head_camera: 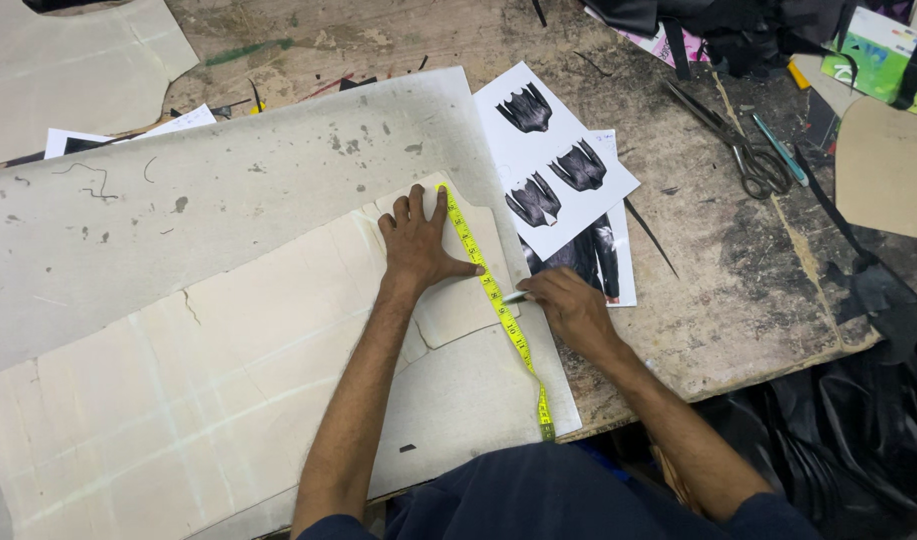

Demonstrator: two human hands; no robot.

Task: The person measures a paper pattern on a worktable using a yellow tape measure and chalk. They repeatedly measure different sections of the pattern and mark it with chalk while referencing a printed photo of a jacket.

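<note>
Your left hand (pixel 415 240) lies flat, fingers spread, pressing a cream paper pattern (pixel 228 380) onto a grey sheet (pixel 178 200) on the worn table (pixel 738 270). A yellow tape (pixel 493 300) runs along the pattern's right edge, touching your left thumb. Your right hand (pixel 570 305) pinches a small marker (pixel 515 296) against the tape. Printed photo sheets (pixel 558 160) lie just beyond your right hand; scissors (pixel 743 145) are farther right.
</note>
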